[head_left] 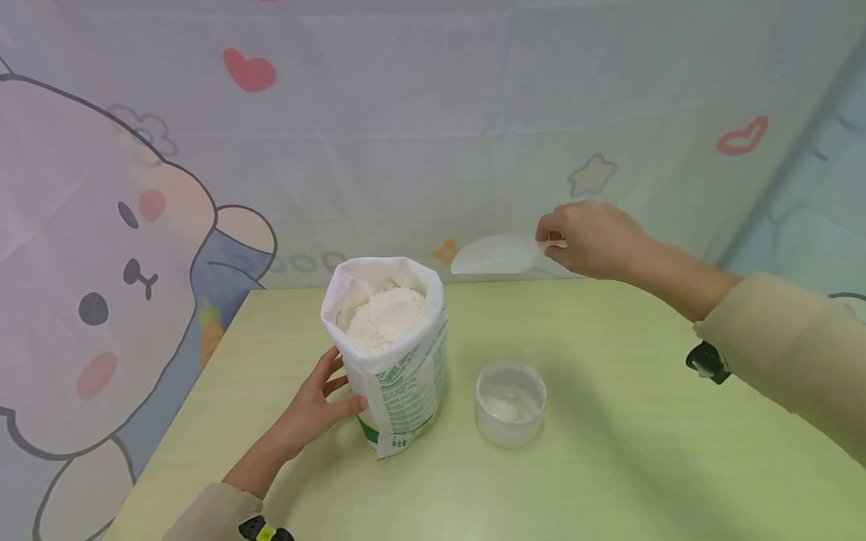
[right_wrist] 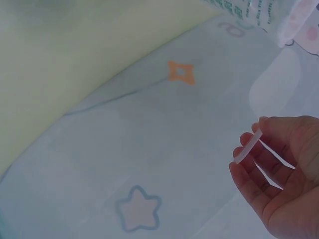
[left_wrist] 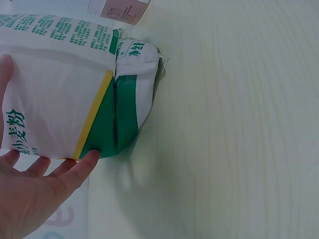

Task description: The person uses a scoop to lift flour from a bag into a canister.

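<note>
The right hand [right_wrist: 296,191] holds a white scoop [right_wrist: 275,84] by its handle, and the scoop's round end is near a white bag [right_wrist: 254,12] with green writing. Part of the bag shows by one edge of the pale green table [right_wrist: 65,50]. Past that edge is a light blue cloth [right_wrist: 114,144] with an orange shape [right_wrist: 173,72] and a pink star [right_wrist: 138,210] on it.

Pale green table [head_left: 541,488] under an open flour bag [head_left: 409,383] and a small round tub [head_left: 510,431].
</note>
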